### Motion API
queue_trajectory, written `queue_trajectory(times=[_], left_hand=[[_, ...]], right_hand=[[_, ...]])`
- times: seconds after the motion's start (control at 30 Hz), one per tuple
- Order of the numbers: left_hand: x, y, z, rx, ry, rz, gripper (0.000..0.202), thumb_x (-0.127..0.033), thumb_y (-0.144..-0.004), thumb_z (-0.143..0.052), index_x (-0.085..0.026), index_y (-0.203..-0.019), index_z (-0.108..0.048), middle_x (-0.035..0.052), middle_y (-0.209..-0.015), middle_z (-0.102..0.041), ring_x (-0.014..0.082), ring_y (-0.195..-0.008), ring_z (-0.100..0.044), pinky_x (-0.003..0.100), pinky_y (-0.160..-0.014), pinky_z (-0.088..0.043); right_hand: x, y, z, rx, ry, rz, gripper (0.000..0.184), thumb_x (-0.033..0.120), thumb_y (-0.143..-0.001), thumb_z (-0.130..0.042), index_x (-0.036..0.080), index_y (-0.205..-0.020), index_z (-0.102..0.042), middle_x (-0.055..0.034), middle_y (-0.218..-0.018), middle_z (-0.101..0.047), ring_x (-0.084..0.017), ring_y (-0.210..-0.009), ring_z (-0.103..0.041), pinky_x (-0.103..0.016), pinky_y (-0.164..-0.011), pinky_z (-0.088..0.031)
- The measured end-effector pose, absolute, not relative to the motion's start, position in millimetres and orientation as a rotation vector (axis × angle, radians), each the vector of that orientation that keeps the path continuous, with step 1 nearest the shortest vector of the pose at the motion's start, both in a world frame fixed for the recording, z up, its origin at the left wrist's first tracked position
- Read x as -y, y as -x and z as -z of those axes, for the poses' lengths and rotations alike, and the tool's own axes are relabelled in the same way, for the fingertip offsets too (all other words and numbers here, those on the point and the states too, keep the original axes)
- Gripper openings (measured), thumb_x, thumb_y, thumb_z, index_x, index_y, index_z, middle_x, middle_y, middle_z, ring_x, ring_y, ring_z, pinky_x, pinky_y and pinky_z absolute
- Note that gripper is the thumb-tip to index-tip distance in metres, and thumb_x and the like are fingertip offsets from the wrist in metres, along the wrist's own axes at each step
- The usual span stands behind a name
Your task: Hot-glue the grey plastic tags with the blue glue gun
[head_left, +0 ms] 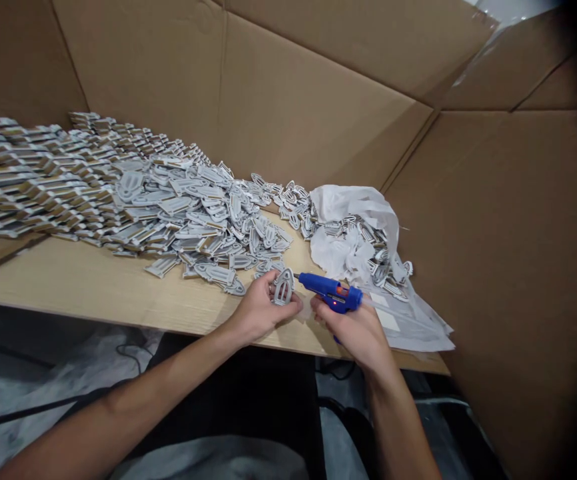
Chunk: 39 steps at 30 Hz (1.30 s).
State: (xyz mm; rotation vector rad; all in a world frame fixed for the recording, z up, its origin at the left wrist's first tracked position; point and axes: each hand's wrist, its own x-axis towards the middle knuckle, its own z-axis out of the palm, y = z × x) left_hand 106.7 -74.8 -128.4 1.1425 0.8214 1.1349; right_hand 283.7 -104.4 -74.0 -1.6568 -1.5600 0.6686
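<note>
Brown corrugated cardboard sheets (288,87) are standing along 2 sides of a pale wooden tabletop (83,283), while a thin black cable (128,348) is trailing over crumpled whitish plastic sheeting (68,377) below.

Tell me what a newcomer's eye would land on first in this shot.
The eye goes first to the huge heap of flat grey pieces spread over the pale wooden tabletop, backed by cardboard walls. Next comes the bright blue hot glue gun in the right hand near the front edge, its nozzle aimed toward a grey openwork piece held in the left hand. Farther right lies a crumpled white plastic bag.
</note>
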Motion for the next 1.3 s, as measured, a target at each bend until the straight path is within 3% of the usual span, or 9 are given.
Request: queue_trajectory(times=[0.2,0.3,0.4,0.57,0.77,0.97,1.13,1.3], left_hand=[[75.0,-107.1,128.6,-0.825,-1.108,-1.119,0.049,-0.034,-0.067,-0.092,-0.014,-0.096,-0.057,0.0047,-0.085,-0.072,0.013,-0.071,-0.066,0.024,-0.068,-0.051],[74.7,-108.5,128.6,-0.816,-1.068,-1.114,0.055,-0.04,-0.066,-0.093,-0.015,-0.098,-0.055,0.0044,-0.082,-0.072,0.013,-0.066,-0.066,0.023,-0.059,-0.048],[74.5,-109.2,127.7,-0.8,-1.06,-1.105,0.06,-0.044,-0.065,-0.094,-0.015,-0.098,-0.053,0.002,-0.075,-0.069,0.0109,-0.058,-0.063,0.02,-0.051,-0.042],[75.2,-108.6,125.1,-0.763,-1.087,-1.103,0.06,-0.051,-0.066,-0.093,-0.016,-0.095,-0.054,0.0004,-0.068,-0.068,0.0081,-0.05,-0.055,0.019,-0.047,-0.037],[74.9,-108.7,125.9,-0.723,-1.094,-1.112,0.056,-0.051,-0.07,-0.091,-0.016,-0.095,-0.055,-0.0006,-0.063,-0.066,0.0079,-0.047,-0.052,0.019,-0.044,-0.035],[74.8,-108.8,125.6,-0.733,-1.108,-1.1,0.058,-0.053,-0.071,-0.089,-0.015,-0.098,-0.054,0.0025,-0.066,-0.07,0.0071,-0.045,-0.051,0.019,-0.043,-0.034],[75.3,-109.2,124.5,-0.739,-1.087,-1.097,0.057,-0.051,-0.073,-0.088,-0.015,-0.099,-0.052,0.0067,-0.074,-0.074,0.0082,-0.047,-0.056,0.019,-0.043,-0.038],[74.3,-109.4,126.9,-0.763,-1.079,-1.082,0.047,-0.04,-0.079,-0.083,-0.015,-0.1,-0.05,0.0133,-0.088,-0.077,0.0091,-0.054,-0.061,0.018,-0.045,-0.039]], right_hand=[[106.3,-298.9,75.5,1.54,1.699,-0.682,0.019,0.039,-0.081,-0.07,0.02,-0.079,-0.073,0.0016,-0.053,-0.061,-0.016,-0.052,-0.055,-0.026,-0.051,-0.042],[105.1,-309.4,79.3,1.467,1.712,-0.697,0.026,0.044,-0.081,-0.072,0.019,-0.076,-0.072,-0.0011,-0.062,-0.067,-0.014,-0.05,-0.053,-0.024,-0.046,-0.039],[103.3,-312.6,83.0,1.303,1.582,-0.931,0.03,0.047,-0.081,-0.076,0.018,-0.088,-0.071,-0.0031,-0.072,-0.074,-0.011,-0.047,-0.049,-0.023,-0.044,-0.036],[101.5,-301.2,83.7,1.146,1.278,-1.284,0.038,0.04,-0.077,-0.084,0.019,-0.105,-0.07,-0.0085,-0.094,-0.079,-0.016,-0.064,-0.068,-0.02,-0.04,-0.032],[96.6,-293.5,87.2,0.999,1.193,-1.415,0.027,0.035,-0.076,-0.087,0.018,-0.088,-0.07,-0.0068,-0.082,-0.077,-0.018,-0.068,-0.073,-0.019,-0.045,-0.044],[94.6,-295.4,85.9,0.961,1.217,-1.421,0.027,0.035,-0.073,-0.089,0.015,-0.083,-0.075,-0.012,-0.089,-0.08,-0.022,-0.077,-0.078,-0.021,-0.056,-0.057],[94.0,-302.0,81.1,0.916,1.212,-1.41,0.028,0.033,-0.068,-0.092,0.013,-0.081,-0.077,-0.0107,-0.083,-0.08,-0.014,-0.06,-0.073,-0.016,-0.055,-0.059],[94.8,-332.7,68.9,0.84,1.207,-1.271,0.021,0.025,-0.072,-0.089,0.013,-0.084,-0.076,-0.0121,-0.086,-0.081,-0.017,-0.067,-0.078,-0.014,-0.061,-0.063]])
